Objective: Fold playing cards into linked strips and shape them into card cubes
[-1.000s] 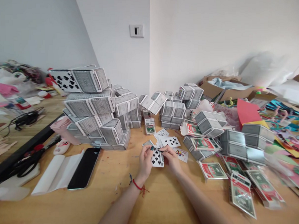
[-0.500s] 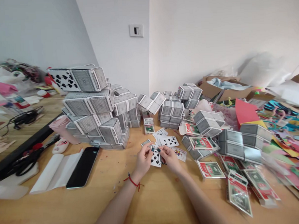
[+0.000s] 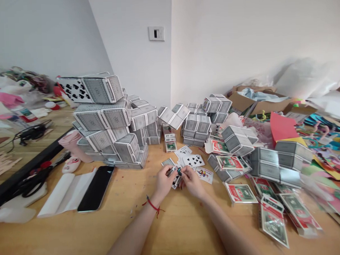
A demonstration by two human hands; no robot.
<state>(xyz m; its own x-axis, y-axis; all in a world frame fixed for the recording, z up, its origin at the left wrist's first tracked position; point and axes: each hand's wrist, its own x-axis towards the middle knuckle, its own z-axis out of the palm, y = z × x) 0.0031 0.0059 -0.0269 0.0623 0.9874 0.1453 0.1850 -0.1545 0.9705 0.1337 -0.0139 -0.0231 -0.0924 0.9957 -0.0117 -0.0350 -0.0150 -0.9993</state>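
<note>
My left hand [image 3: 164, 182] and my right hand [image 3: 192, 180] meet at the middle of the wooden table, closed on a playing card [image 3: 175, 182] between them. The card's face is partly covered by my fingers, and it looks tilted or bent. Just beyond lie loose cards: a spade card [image 3: 192, 160], a joker [image 3: 205, 175] and a few others [image 3: 183, 151]. A face-down card [image 3: 168, 162] is beside my left fingers. Behind them stands a small stack of card boxes [image 3: 170, 145].
A tall stack of folded-card blocks [image 3: 102, 118] stands at left, more blocks [image 3: 196, 123] at centre and right. Green-and-red card boxes [image 3: 241, 193] lie at right. A phone [image 3: 96, 189], white paper roll [image 3: 59, 194] and black scissors [image 3: 35, 180] are at left; coloured paper [image 3: 283, 126] far right.
The card between my hands showed its spade face flat toward me before; now it is turned and mostly hidden by my fingers. The view has shifted slightly.
</note>
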